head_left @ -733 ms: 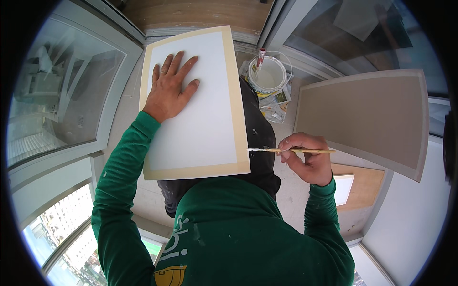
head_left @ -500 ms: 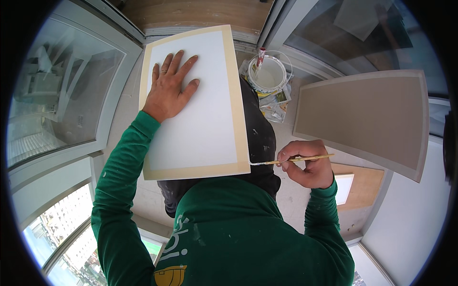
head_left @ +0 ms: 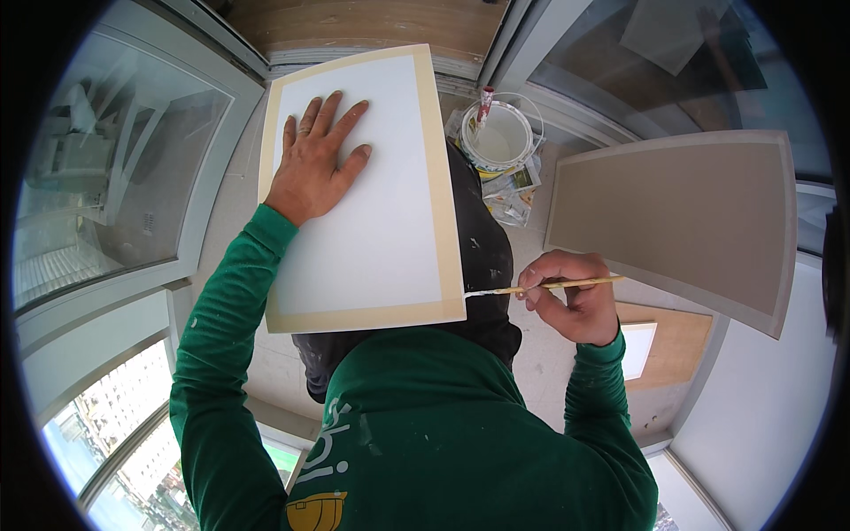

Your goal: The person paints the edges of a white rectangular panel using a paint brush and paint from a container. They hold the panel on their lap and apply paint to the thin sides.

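Note:
A white panel (head_left: 372, 239) with a cream-coloured border lies across my lap. My left hand (head_left: 312, 173) rests flat on its upper left part, fingers spread. To the right of the panel, my right hand (head_left: 569, 296) pinches a thin paintbrush (head_left: 500, 291) with a wooden handle. The brush lies nearly level, and its white-coated tip meets the panel's right edge near the lower right corner. My thumb and fingers are closed around the middle of the handle.
A white bucket (head_left: 498, 140) with a red-handled brush (head_left: 484, 104) in it stands beyond my right knee, on plastic sheeting (head_left: 512, 202). At the right leans a large grey-beige panel (head_left: 673, 221). Below it, a brown board (head_left: 677, 345) bears a small white piece (head_left: 637, 347). Glass doors enclose the far side.
My right hand and the paintbrush have moved slightly up along the panel's right edge, away from my body. My left hand stays in place on the panel.

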Demonstrator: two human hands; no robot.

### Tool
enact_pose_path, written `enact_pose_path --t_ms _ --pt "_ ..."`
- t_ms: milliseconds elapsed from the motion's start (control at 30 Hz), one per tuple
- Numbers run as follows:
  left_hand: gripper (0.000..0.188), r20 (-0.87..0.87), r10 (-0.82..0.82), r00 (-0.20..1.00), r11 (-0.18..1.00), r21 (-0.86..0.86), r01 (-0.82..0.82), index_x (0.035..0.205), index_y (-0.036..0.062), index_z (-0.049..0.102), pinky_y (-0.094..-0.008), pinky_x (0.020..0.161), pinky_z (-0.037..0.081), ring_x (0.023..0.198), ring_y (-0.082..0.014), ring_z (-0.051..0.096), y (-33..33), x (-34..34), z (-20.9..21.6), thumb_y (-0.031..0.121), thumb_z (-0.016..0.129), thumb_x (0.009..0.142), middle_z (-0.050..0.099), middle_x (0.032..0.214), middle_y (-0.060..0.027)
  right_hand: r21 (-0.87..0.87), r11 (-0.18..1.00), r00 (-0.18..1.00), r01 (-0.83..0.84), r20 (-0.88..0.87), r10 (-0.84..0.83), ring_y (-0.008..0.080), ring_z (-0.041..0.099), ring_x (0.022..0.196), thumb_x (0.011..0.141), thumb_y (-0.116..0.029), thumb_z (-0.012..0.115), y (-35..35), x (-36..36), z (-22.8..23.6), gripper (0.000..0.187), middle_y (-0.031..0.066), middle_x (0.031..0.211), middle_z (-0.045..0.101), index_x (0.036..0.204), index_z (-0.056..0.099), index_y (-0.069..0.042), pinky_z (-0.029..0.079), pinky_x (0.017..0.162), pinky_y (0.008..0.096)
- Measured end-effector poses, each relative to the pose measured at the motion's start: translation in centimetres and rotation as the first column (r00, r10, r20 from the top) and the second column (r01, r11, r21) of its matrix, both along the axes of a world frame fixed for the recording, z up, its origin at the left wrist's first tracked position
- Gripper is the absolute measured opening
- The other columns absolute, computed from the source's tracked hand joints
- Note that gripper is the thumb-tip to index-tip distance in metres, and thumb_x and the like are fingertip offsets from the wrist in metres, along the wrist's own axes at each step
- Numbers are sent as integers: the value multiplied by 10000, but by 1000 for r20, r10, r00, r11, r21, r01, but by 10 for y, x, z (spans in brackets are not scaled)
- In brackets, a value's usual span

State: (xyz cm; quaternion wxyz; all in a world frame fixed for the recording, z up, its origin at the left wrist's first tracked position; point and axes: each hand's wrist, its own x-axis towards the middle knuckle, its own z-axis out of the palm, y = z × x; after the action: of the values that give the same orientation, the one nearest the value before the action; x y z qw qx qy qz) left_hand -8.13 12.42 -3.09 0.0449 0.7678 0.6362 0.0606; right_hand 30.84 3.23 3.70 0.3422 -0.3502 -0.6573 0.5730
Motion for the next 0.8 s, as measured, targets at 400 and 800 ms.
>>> enact_pose_path --t_ms 400,800 --pt "666 3 -21 1000 1000 11 21 1648 266 444 -658 1317 131 1623 -447 251 1 -1 0 510 516 1033 334 1738 -187 42 989 989 -145 30 144 182 774 777 799 135 682 -1 3 9 215 100 839 762 966 699 0 596 696 289" --pt "666 1 -18 1000 1000 13 18 1647 263 449 -652 1319 128 1625 -445 248 1 -1 -1 532 491 1040 330 1739 -194 -19 999 999 -35 -5 35 190 772 773 805 138 680 -1 3 2 216 101 865 768 972 706 3 595 716 290"
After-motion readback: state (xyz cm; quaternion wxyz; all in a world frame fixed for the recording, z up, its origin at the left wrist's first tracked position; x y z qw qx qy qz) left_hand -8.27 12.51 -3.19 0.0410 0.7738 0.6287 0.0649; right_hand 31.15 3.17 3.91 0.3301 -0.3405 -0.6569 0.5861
